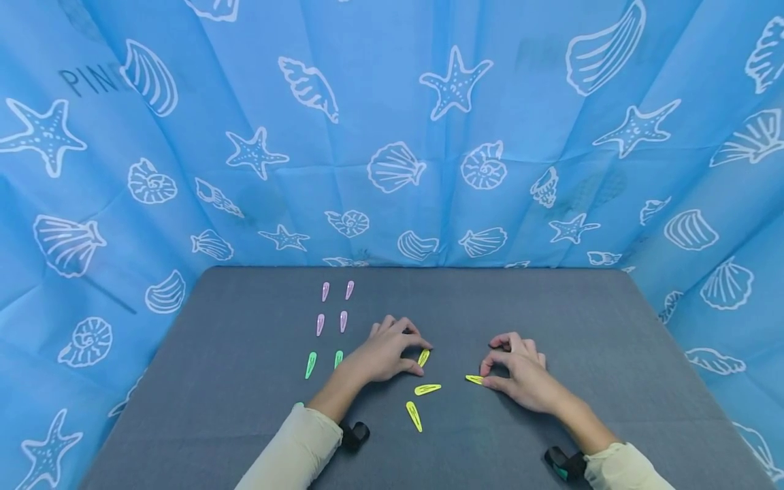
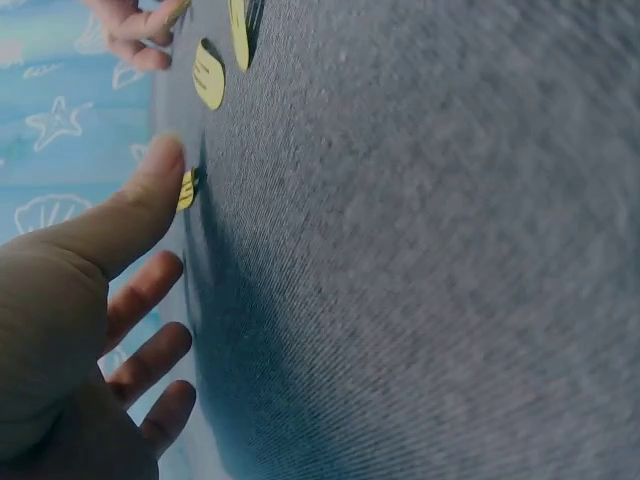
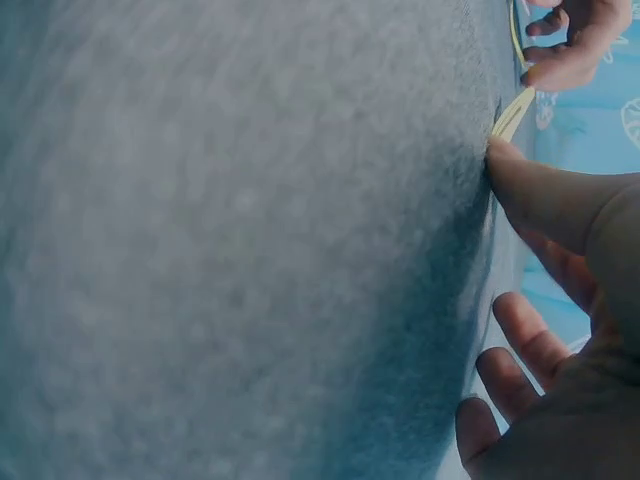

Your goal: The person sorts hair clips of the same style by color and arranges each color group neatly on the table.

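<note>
Between thumb and forefinger, my right hand [image 1: 520,374] pinches the end of a yellow snap hair clip [image 1: 474,379], close to the table; the right wrist view also shows this pinched hair clip [image 3: 513,116]. My left hand [image 1: 384,350] has its thumb and forefinger apart on either side of another yellow hair clip [image 1: 424,357]. In the left wrist view that hair clip [image 2: 187,190] is partly behind the thumb, so contact is unclear. Nearer the front lie a third yellow hair clip [image 1: 427,389], roughly sideways, and another yellow hair clip [image 1: 414,416], slanted.
Several purple hair clips, such as one [image 1: 325,292] at the back left, lie in two rows. Green hair clips [image 1: 311,365] lie before them, some partly hidden by the left arm. A grey cloth covers the table [image 1: 245,327]; a blue shell-patterned curtain [image 1: 392,218] surrounds it.
</note>
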Action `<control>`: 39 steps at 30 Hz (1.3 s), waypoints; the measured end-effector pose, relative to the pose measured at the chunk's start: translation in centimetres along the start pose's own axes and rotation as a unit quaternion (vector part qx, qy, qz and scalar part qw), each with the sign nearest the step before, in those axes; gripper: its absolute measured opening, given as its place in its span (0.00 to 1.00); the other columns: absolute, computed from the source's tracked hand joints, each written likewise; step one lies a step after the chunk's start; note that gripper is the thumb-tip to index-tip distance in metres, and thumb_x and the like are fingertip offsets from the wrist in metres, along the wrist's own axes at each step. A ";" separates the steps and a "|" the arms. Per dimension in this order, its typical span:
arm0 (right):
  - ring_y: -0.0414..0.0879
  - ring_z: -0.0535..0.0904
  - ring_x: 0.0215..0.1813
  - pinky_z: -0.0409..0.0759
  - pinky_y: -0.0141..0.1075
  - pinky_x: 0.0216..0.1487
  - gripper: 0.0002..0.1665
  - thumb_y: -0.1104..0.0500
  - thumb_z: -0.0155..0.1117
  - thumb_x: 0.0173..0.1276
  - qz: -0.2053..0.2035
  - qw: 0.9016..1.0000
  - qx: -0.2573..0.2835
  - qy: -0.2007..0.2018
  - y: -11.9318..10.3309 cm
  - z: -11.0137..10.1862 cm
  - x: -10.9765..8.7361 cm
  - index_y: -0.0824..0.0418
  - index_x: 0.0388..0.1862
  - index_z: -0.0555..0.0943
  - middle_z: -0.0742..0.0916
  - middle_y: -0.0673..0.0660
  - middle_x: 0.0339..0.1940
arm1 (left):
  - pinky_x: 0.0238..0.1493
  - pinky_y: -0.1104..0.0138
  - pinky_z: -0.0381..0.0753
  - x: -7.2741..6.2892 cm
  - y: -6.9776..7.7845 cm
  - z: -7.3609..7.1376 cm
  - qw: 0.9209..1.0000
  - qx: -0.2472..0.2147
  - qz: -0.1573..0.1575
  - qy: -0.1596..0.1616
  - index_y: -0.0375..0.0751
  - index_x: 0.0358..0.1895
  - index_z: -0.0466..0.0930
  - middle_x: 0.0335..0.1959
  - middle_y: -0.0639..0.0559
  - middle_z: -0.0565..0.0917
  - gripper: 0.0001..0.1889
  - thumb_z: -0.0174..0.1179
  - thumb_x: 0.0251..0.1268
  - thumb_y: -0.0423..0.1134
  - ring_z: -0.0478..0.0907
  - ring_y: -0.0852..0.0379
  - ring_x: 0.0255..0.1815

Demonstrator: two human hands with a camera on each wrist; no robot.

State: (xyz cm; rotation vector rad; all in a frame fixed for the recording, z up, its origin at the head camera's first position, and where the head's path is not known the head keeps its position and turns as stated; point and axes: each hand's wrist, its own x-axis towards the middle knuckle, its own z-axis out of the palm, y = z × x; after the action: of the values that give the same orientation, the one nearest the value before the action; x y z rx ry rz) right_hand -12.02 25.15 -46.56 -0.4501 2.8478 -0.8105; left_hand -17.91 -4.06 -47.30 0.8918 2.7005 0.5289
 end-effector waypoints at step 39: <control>0.31 0.77 0.31 0.78 0.28 0.32 0.10 0.65 0.63 0.74 -0.035 0.995 0.079 0.045 -2.1 -0.3 0.3 0.62 0.49 0.87 0.85 0.50 0.36 | 0.64 0.52 0.74 6.1 -6.9 -4.6 0.975 -0.050 -0.198 0.091 0.52 0.64 0.83 0.52 0.51 0.83 0.25 0.72 0.63 0.49 0.78 0.50 0.54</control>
State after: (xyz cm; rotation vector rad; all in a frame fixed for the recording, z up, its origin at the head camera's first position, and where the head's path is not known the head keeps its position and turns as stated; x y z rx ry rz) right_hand -11.83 23.53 -45.23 -0.5065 2.8345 -1.0857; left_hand -27.85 -6.61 -46.74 0.2748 2.8748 0.6727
